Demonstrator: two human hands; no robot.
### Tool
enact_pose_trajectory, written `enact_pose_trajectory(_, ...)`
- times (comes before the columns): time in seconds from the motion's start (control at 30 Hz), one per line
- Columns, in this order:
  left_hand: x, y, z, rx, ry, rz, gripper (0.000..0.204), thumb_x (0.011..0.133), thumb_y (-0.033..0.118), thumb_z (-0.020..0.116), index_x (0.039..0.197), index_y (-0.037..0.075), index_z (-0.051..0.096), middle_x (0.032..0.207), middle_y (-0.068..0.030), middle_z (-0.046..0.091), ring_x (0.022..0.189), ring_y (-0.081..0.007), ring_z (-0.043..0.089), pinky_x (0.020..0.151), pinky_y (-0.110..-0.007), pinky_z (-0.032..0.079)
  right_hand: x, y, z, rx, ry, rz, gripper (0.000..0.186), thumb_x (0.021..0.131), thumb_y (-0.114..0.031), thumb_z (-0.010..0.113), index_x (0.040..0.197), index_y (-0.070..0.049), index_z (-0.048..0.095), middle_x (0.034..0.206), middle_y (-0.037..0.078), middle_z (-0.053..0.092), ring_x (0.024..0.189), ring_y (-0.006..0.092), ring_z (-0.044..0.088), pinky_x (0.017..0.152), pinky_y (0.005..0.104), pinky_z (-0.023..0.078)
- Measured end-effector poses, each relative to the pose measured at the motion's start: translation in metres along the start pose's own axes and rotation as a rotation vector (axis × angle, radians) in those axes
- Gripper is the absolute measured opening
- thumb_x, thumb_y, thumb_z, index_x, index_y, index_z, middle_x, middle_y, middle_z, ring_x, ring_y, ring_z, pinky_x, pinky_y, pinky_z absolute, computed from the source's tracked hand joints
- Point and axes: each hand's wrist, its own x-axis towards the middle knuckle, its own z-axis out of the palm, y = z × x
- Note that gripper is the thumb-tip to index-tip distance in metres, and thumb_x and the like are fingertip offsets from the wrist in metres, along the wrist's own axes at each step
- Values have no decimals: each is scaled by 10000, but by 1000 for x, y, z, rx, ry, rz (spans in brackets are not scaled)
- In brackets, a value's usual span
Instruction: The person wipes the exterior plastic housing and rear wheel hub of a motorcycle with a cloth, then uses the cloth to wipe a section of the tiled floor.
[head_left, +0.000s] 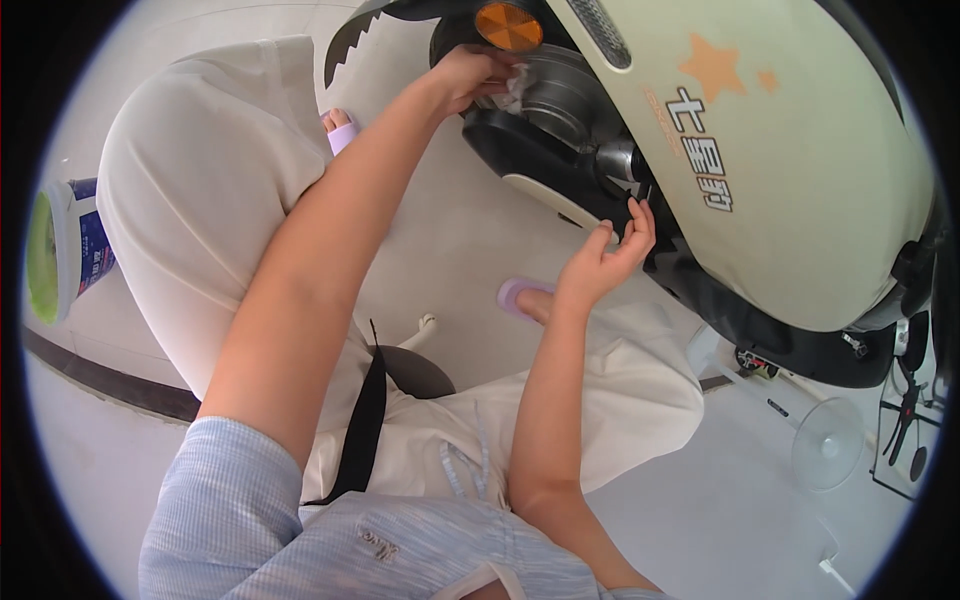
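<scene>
A cream scooter (800,170) with an orange star decal fills the upper right, tilted across the view. My left hand (475,77) reaches to its round grey metal wheel hub (560,95), just below an orange round reflector (508,26). Its fingers are closed on a crumpled white tissue (515,92), pressed against the hub's edge. My right hand (610,258) is raised near the scooter's dark lower edge, palm partly up, with bent fingers apart and nothing in them. Whether its fingertips touch the scooter, I cannot tell. A black cover (525,155) with a cream strip lies between the hands.
At the far left a white bucket (62,250) with a green lid or bottom lies seen sideways. A dark round seat (415,372) shows under me. Lilac slippers (512,296) are on my feet on the pale floor. A clear round object (828,443) is at the lower right.
</scene>
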Motion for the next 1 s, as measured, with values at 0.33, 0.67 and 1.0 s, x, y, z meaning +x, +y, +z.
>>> enact_pose_trajectory(0.33, -3, -9, 52, 959, -264, 601, 233, 748, 50, 619, 943, 136, 714, 965, -95, 675, 886, -228, 629, 790, -334, 493, 2, -15, 16, 119, -40, -53, 330, 821, 27, 448, 1146, 17, 505, 1263, 173, 435, 1192, 302, 417, 988, 401, 327)
enact_pose_trajectory(0.67, -15, -17, 79, 1416, 88, 870, 171, 793, 143, 541, 873, 77, 677, 916, -125, 663, 895, -276, 641, 722, -372, 525, -15, -1, 10, 111, -50, 76, 307, 823, 13, 448, 1115, -18, 540, 1265, 116, 453, 1155, 246, 435, 957, 349, 329)
enact_pose_trajectory(1.0, 20, -18, -7, 1246, 239, 420, 281, 584, 121, 728, 862, 133, 693, 875, -94, 678, 827, -255, 656, 741, -352, 521, -7, 26, 4, 170, 44, 150, 295, 820, 7, 455, 1096, -26, 554, 1246, 130, 454, 1150, 239, 445, 940, 340, 359)
